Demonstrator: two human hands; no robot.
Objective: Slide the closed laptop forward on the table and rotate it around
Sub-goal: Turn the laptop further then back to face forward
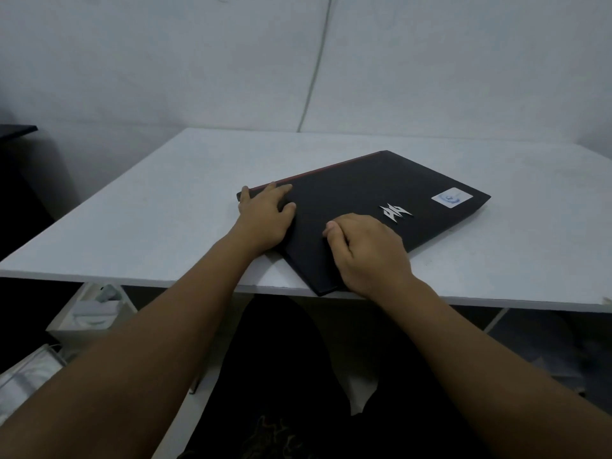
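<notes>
A closed black laptop [357,193] lies skewed on the white table [149,207], one corner reaching the near edge. It has a silver logo, a pale sticker and a red strip along its far left side. My left hand [265,217] grips the laptop's left corner, thumb on the edge and fingers spread on the lid. My right hand [367,253] rests on the lid near the front corner, fingers curled down onto it.
A pale wall with a thin cable [314,77] stands behind the table. White boxes and bags [89,313] sit on the floor at the lower left. A dark surface [16,130] shows at the far left. My dark-clothed lap is under the table edge.
</notes>
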